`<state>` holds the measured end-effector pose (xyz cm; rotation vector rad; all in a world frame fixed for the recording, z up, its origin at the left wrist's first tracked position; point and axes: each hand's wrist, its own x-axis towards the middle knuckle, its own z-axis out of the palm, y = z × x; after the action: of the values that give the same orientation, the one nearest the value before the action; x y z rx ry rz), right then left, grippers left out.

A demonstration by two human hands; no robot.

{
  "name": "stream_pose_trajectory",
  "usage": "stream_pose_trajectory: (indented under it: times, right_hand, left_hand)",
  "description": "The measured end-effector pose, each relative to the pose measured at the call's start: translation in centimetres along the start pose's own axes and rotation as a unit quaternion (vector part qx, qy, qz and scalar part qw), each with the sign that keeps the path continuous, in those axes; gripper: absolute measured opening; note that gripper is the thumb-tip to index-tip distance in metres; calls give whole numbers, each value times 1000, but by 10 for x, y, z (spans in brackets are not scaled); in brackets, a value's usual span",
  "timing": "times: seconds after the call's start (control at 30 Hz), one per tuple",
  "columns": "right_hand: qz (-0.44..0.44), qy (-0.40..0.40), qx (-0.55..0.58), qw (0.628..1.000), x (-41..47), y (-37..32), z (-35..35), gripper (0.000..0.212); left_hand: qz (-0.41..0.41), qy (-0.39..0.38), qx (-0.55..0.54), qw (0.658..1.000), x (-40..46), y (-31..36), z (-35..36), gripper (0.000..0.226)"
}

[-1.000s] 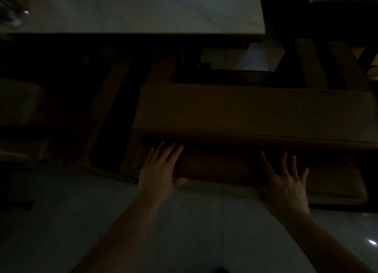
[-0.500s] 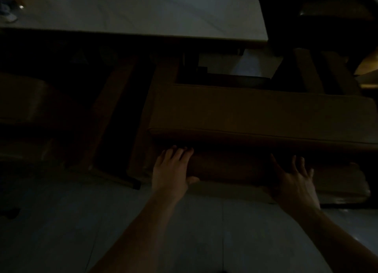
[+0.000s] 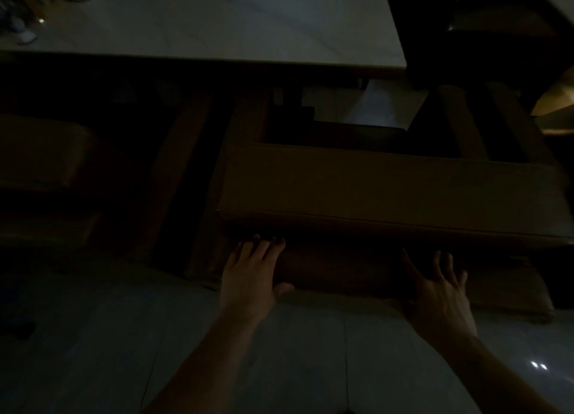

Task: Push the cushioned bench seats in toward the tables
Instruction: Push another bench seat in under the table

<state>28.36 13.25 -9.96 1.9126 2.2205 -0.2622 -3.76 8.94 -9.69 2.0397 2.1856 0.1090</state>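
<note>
The scene is very dim. A brown cushioned bench seat [image 3: 388, 193] lies across the middle and right of the head view, its far edge short of the pale marble table [image 3: 217, 22]. My left hand [image 3: 251, 274] presses flat against the bench's front side below the cushion, near its left end, fingers straight. My right hand [image 3: 441, 289] presses the same front side further right, fingers spread. The fingertips of both hands disappear in the shadow under the cushion's edge.
A second cushioned seat [image 3: 40, 152] stands at the left, partly under the table. Dark wooden table legs [image 3: 174, 177] run between the two seats. Another dark table or chair [image 3: 484, 41] is at the upper right. Pale tiled floor [image 3: 93, 351] lies below my arms.
The bench has slid away from me toward the table, and both hands have followed it forward while staying pressed on its front side.
</note>
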Motion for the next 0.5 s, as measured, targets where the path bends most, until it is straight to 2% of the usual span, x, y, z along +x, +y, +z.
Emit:
stream_pose_trajectory:
  times: [0.23,0.5]
  right_hand:
    - [16,-44,-22,999,12,0,1,102]
    - [12,-8,10,1000,26,-8,0,100]
  left_hand:
    - [13,13,-16,1000,5,-8,9,86]
    - [4,-8,-21,1000,26,-12,-1,84]
